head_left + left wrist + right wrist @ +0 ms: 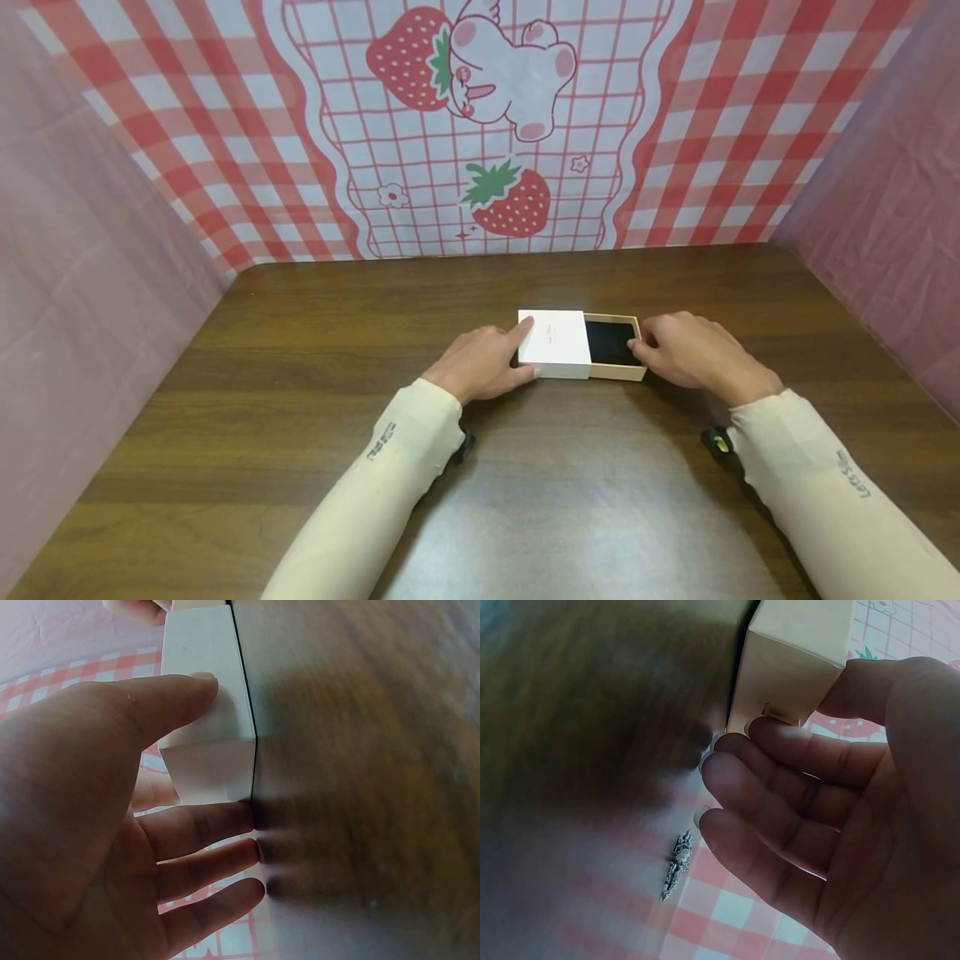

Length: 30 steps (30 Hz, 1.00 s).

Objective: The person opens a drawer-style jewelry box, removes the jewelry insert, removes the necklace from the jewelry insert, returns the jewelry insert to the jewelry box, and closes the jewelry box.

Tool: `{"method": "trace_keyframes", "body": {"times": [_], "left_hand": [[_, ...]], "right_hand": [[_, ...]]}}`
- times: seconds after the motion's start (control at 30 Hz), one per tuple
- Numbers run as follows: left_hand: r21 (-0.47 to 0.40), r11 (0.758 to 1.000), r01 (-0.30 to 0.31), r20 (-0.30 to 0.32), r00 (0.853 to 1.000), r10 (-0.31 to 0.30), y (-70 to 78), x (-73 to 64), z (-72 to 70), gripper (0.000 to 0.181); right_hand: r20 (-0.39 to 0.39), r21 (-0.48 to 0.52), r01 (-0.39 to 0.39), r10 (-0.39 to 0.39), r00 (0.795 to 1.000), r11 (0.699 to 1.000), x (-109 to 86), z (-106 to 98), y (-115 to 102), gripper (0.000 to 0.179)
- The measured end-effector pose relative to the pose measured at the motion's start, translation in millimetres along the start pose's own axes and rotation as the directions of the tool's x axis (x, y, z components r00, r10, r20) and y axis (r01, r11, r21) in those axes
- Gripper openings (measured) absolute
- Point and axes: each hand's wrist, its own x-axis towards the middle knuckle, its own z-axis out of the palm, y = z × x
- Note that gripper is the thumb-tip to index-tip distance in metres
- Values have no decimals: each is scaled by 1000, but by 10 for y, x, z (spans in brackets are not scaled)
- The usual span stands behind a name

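Note:
A small box lies flat on the table, its tan inner drawer [618, 372] partly out of the right end of a white sleeve [555, 343]. Black padding [611, 343] lines the drawer. My left hand [480, 364] grips the sleeve's left end, thumb on the near side and forefinger across the far part; its other fingers rest near the tabletop in the left wrist view. At the opposite end, my right hand [693, 354] pinches the drawer's end wall between thumb and fingers. A silver, ornate jewellery-like piece [678, 866] lies beyond the right fingers, visible only in the right wrist view.
The brown wood-grain table [337, 317] ends at a red-and-white checked cloth [225, 167] with strawberry prints behind it. Pink cloth walls [97, 275] stand on the left and right. Cream sleeves cover both forearms, with dark straps at the wrists.

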Motion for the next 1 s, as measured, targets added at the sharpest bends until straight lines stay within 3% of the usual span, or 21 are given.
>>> {"method": "trace_keyframes", "body": {"times": [1.0], "left_hand": [[-7,1000,4,-3,1000,-4,5,0,6,77]], "right_hand": [[3,-9,-1,1,1000,1000,-6,-5,-7,25]]}}
